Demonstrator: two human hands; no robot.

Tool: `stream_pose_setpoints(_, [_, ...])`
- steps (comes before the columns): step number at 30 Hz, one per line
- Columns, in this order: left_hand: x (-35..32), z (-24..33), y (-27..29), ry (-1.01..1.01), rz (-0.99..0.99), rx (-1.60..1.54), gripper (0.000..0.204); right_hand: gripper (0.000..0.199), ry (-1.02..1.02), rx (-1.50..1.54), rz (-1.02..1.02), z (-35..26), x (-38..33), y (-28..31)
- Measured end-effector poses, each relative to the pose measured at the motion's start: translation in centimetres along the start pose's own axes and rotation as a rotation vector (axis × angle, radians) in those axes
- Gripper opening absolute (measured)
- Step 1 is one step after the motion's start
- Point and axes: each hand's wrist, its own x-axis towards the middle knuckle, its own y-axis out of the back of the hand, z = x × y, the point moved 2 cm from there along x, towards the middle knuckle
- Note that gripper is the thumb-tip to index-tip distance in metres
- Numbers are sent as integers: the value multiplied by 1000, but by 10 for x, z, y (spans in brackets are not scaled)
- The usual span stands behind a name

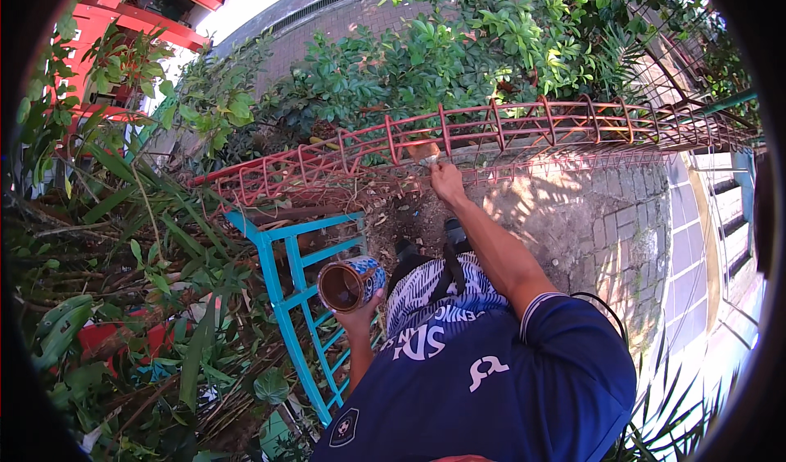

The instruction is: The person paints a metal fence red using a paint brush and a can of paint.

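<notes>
My left hand [360, 316] is wrapped round an open tin can [352, 285] with a blue and white outside and brown inside, held tilted near my waist. Ahead of me, my right arm reaches out, and my right hand [446, 182] is closed on the handle of a paintbrush [423, 152]. Its brownish head lies at the red wire fence [499, 125], between the bars; whether it touches a bar I cannot tell. The fence is made of thin red rods with upright loops along its top.
A turquoise metal frame [274, 286] stands close on my left, beside dense plants and stems [147, 298]. Leafy bushes [442, 61] grow behind the fence. Grey paving [614, 241] stretches to the right, and a red building [98, 28] rises at the far left.
</notes>
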Motion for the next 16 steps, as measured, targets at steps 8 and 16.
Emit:
stream_pose_setpoints(8, [5, -17, 7, 11, -37, 19, 113, 42, 156, -130, -87, -26, -25, -12])
stream_pose_setpoints(16, [25, 16, -11, -128, -112, -81, 111, 43, 232, -260, -328, -22, -30, -18])
